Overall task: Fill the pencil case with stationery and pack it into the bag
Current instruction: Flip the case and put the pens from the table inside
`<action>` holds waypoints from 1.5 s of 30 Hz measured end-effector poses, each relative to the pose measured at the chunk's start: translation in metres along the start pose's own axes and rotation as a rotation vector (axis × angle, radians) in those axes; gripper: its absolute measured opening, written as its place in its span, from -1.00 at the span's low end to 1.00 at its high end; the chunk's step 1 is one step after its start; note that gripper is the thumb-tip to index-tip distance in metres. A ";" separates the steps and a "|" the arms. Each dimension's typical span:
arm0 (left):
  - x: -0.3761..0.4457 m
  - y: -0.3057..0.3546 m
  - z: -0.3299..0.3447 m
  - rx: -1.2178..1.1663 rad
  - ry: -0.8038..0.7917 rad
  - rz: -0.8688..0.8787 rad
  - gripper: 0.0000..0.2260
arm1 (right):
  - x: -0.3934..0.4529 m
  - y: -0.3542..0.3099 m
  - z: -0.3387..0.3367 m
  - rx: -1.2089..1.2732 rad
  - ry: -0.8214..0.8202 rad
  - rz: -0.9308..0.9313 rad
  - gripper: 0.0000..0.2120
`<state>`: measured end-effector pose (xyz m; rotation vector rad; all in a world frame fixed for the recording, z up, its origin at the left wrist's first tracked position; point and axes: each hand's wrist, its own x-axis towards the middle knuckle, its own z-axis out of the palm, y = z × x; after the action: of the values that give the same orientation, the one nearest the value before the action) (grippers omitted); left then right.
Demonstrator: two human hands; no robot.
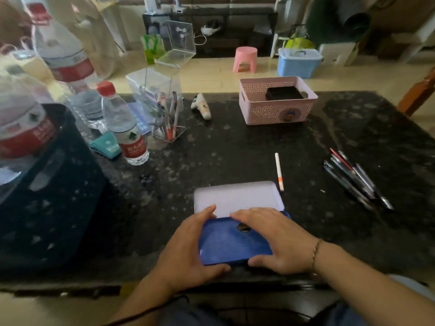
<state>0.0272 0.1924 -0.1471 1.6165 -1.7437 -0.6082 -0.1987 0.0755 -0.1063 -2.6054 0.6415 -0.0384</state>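
Note:
A blue pencil case (226, 243) lies at the near edge of the dark table, its pale translucent half (237, 198) spread flat on the far side. My left hand (188, 250) grips the case's left end. My right hand (280, 241) rests across its right part, fingers over the top and thumb at the front edge. A white pen with an orange band (279, 171) lies just beyond the case to the right. A bundle of several dark pens (353, 178) lies further right. A dark bag (47, 196) stands at the left.
A pink basket (277, 111) holding a black box stands at the far middle. Clear plastic holders with pens (168, 114), water bottles (124, 128), a teal object (106, 144) and a small white figure (202, 107) crowd the far left. The table's near edge (211, 283) runs just below my hands.

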 end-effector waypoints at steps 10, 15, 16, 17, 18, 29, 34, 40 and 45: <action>0.003 0.003 0.005 0.433 -0.095 0.112 -0.25 | -0.002 -0.004 0.006 -0.142 -0.014 0.023 -0.29; 0.008 0.009 0.005 0.621 -0.111 0.121 -0.29 | 0.002 -0.007 0.029 -0.313 0.109 0.083 -0.32; 0.012 0.013 0.008 0.666 -0.121 0.144 -0.25 | 0.002 -0.007 0.030 -0.300 0.094 0.088 -0.31; 0.016 0.016 0.012 0.708 -0.132 0.171 -0.21 | 0.003 -0.007 0.028 -0.262 0.067 0.090 -0.31; 0.021 0.020 0.018 0.740 -0.137 0.197 -0.17 | 0.001 -0.004 0.024 -0.229 0.049 0.085 -0.32; 0.063 0.063 0.084 0.714 -0.205 0.122 -0.17 | -0.114 0.160 -0.057 -0.351 0.465 1.120 -0.80; 0.073 0.086 0.095 0.698 -0.312 0.049 -0.16 | -0.119 0.162 -0.044 -0.487 0.397 0.976 -0.76; 0.093 0.127 0.120 0.639 -0.372 0.058 -0.13 | -0.134 0.138 -0.047 -0.207 0.604 0.919 -0.83; 0.080 0.134 0.102 0.670 -0.284 0.030 -0.07 | -0.129 0.085 -0.037 -0.168 0.746 0.521 -0.88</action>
<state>-0.1386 0.1192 -0.1038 2.0063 -2.3462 -0.2476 -0.3556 0.0507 -0.0996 -2.4451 1.6144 -0.8446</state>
